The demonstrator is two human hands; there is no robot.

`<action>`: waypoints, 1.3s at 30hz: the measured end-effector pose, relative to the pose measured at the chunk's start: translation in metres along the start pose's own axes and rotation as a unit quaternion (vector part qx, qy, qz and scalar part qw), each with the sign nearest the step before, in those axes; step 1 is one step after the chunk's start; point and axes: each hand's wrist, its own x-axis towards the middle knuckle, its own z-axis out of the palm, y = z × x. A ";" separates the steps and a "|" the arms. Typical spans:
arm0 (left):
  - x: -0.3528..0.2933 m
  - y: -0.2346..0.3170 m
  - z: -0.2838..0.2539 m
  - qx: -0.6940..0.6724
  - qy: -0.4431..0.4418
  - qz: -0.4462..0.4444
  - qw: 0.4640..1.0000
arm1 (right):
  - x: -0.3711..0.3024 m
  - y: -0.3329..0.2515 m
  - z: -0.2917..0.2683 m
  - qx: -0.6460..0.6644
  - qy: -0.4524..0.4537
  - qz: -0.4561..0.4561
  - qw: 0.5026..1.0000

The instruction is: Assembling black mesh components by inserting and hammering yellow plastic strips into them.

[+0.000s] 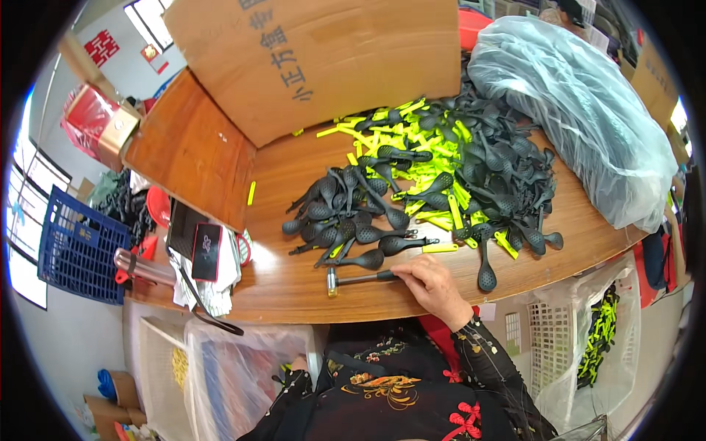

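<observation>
At the table's front edge my right hand [428, 285] is closed round the dark handle end of a small hammer [360, 278]. Its head, metal with a yellowish face, lies on the tabletop to the left. Below the table edge, my left hand [298, 364] is at the side of a plastic-lined crate [243, 332]; its fingers are hidden, and black and yellow-green bits show beside it. Beyond the hammer lies a group of black slotted spoon heads [368, 234]. Loose yellow-green handle pieces [439, 248] lie among and behind them.
A large pile of black spoon heads [507, 165] covers the right side of the table. Behind stands a cardboard sheet [331, 59]; a bulky plastic bag [566, 110] sits at right. On the left are a phone [207, 252] and a blue basket [81, 246]. A white crate [551, 334] stands lower right.
</observation>
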 end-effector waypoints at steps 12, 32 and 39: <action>0.010 0.007 -0.210 -0.575 0.393 -0.035 0.717 | -0.012 0.015 -0.006 0.029 0.011 -0.058 0.998; -0.198 0.544 -0.759 0.210 0.713 0.378 0.552 | -0.017 0.017 0.001 -0.008 -0.085 -0.153 0.984; -0.193 0.493 -0.454 -0.463 -0.025 0.554 0.692 | -0.022 0.031 0.004 0.011 -0.024 -0.122 0.992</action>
